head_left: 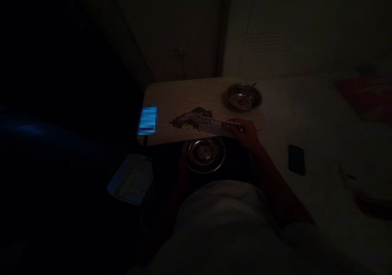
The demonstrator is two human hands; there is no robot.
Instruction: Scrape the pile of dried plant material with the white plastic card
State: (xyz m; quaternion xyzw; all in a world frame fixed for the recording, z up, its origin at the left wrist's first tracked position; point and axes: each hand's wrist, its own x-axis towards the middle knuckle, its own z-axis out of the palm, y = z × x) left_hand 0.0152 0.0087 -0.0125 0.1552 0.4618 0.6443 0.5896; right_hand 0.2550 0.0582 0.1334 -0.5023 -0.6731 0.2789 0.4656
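Note:
The scene is very dark. My right hand is closed around the end of a pale flat strip with a row of slots along it; its exact kind is unclear. The strip's far end touches a loose pile of small dark bits, like seeds or dried leaves, spread on a pale wooden tabletop. Just below the table's front edge is a round metal bowl with some dark bits inside. My left hand, barely lit, grips its left rim.
Another metal bowl with a handle sticking out stands at the table's back right. A glowing screen is at the left edge. A dark phone lies on a pale surface to the right. A pale box-like object sits lower left.

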